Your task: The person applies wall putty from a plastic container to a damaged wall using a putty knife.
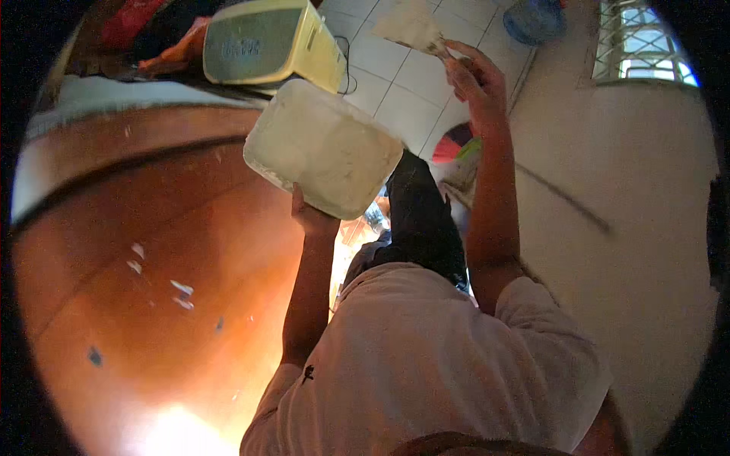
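Observation:
My left hand (313, 216) grips the lower edge of a rectangular whitish plastic tub (323, 148) with rounded corners, its thumb showing at the rim. Pale smears cover the tub's broad face; whether I see its inside or its underside is hard to tell. Farther off to the right, my right hand (477, 80) is closed round the handle of a putty knife (411, 26). Its wide, fan-shaped blade is pale and points away to the upper left, apart from the tub. Most of the handle is hidden by the fingers.
A large brown wooden surface (167, 228) with pale chipped spots spans the left. Beyond the tub stands a cream, boxy appliance (323, 53) with a grey front. White floor tiles (414, 80), a blue water jug (534, 21), a plain wall (623, 190) and a grilled window (646, 42) lie right.

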